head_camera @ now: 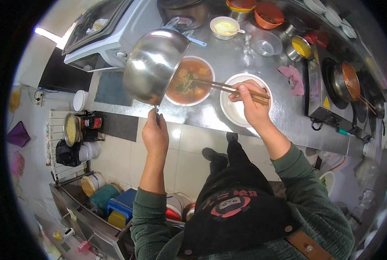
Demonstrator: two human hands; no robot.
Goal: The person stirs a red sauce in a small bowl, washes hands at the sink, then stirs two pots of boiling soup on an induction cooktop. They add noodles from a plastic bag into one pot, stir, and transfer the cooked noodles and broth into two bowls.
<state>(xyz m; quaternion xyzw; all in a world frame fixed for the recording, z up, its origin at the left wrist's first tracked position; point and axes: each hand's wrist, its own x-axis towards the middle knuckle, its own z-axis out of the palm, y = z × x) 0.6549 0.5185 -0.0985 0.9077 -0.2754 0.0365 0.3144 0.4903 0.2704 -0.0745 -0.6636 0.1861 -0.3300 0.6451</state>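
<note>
My left hand [156,135] grips the handle of a steel pot [154,65], which is tilted on its side with its outer bottom towards me. Its inside is hidden. Beside its rim, on the steel counter [187,113], stands a white bowl of reddish soup [193,81] with chunks and pale shreds in it. Wooden chopsticks [226,86] are held in my right hand [250,104], their tips at the shreds in the soup. Under my right hand stands a second white bowl [232,110] with a red rim line; part of its inside is covered by the hand.
A microwave oven [105,55] with its door up stands at the left. Along the back are a bowl with a spoon [225,27], an orange bowl [268,16] and a clear plastic bowl [267,44]. A pink cloth [292,79] lies left of a cooker with a pan [346,81].
</note>
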